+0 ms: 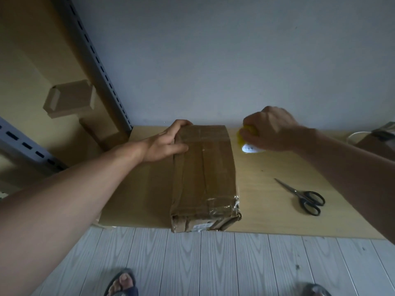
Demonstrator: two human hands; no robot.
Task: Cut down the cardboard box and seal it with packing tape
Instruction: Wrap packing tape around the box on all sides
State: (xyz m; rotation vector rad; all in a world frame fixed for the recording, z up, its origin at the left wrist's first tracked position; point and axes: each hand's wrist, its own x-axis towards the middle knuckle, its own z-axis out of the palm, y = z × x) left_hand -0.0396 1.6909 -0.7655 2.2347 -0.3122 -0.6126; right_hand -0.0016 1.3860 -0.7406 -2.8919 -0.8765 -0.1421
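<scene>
The picture is dim, like a room with the lamp off. The wall [213, 60] looks grey-blue and dull. The floor [213, 263] near the bottom is the brightest part, pale and soft. The tabletop [277, 210] shows only faint shadows with no hard edges. A little shine sits on the clear tape [226, 205] at the near end of the box [205, 174]. The picture bends at the sides, so the shelf rail [96, 67] leans and the arms look very long. The right hand [271, 129] is a bit blurry.
</scene>
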